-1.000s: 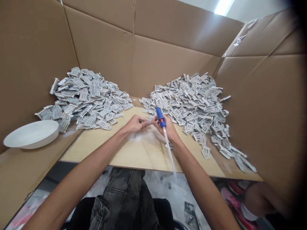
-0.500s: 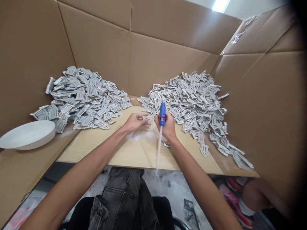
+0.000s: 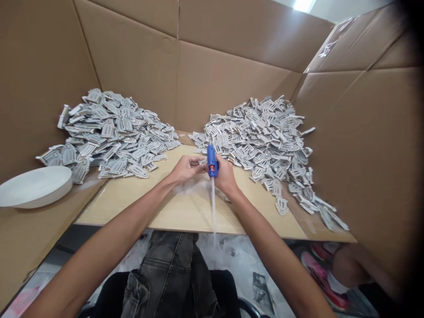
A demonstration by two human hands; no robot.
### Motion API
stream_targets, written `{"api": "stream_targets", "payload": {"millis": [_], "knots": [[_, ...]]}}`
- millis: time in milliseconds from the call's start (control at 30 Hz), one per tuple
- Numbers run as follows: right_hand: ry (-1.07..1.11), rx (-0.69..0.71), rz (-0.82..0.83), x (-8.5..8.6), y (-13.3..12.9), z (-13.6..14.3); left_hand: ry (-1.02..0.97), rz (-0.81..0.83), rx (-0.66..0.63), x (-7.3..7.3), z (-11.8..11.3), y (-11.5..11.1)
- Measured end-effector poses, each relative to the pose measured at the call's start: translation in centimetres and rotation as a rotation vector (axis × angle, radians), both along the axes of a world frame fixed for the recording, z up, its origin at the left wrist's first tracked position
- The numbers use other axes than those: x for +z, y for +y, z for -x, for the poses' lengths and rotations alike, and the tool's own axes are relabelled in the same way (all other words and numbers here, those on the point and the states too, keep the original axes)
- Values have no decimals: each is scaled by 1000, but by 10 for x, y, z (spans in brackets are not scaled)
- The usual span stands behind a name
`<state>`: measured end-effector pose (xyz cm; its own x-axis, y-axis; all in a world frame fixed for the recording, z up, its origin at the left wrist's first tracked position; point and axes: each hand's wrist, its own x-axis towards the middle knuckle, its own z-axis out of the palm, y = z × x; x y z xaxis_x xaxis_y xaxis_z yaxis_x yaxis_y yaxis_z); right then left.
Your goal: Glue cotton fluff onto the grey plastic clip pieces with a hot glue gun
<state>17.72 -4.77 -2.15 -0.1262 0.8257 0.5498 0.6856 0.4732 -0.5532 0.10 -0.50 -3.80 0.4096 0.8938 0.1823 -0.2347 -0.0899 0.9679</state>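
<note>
My right hand (image 3: 225, 174) is closed around a blue glue gun (image 3: 212, 160), its nozzle pointing away from me. A long whitish glue stick (image 3: 213, 207) sticks out of the gun's back end toward my lap. Just left of the gun, my left hand (image 3: 188, 168) pinches a small grey-white slotted piece (image 3: 202, 162), mostly hidden by the fingers and the gun. Both hands are close together above the yellowish board (image 3: 132, 207). Behind them lie a left heap of slotted pieces (image 3: 122, 132) and a right heap of the same pieces (image 3: 261, 137).
Tall cardboard walls (image 3: 232, 70) enclose the back and sides. A white shallow bowl (image 3: 36, 187) stands at the left edge. Several pieces trail down the right side. Below the board's front edge are my trousers (image 3: 162, 274) and, at right, another person's leg (image 3: 351, 267) and pink shoes.
My right hand has moved left with the glue gun, bringing it right beside my left fingers and over the held piece. My left hand has stayed nearly in place.
</note>
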Motion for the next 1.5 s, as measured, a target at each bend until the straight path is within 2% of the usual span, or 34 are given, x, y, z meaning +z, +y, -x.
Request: {"api": "stream_targets", "payload": {"millis": [333, 467, 533, 700, 933, 1033, 1200, 1333, 1500], "knots": [[53, 48, 15, 3, -1, -1, -46, 3, -4, 4, -1, -3], [118, -89, -74, 3, 1, 0, -77, 39, 102, 5, -1, -5], [164, -155, -114, 3, 3, -2, -91, 25, 102, 7, -1, -7], [275, -101, -13, 2, 5, -5, -38, 4, -21, 13, 1, -15], [246, 29, -60, 9, -3, -2, 39, -3, -161, 9, 1, -13], [242, -2, -102, 13, -3, -5, -48, 22, -63, 9, 1, -10], [253, 25, 198, 14, -2, -17, -221, 89, 96, 14, 1, -3], [165, 51, 247, 9, -2, -19, -275, 98, 130, 15, 0, 0], [138, 46, 244, 5, 1, -18, -277, 93, 115, 12, -1, 0]]}}
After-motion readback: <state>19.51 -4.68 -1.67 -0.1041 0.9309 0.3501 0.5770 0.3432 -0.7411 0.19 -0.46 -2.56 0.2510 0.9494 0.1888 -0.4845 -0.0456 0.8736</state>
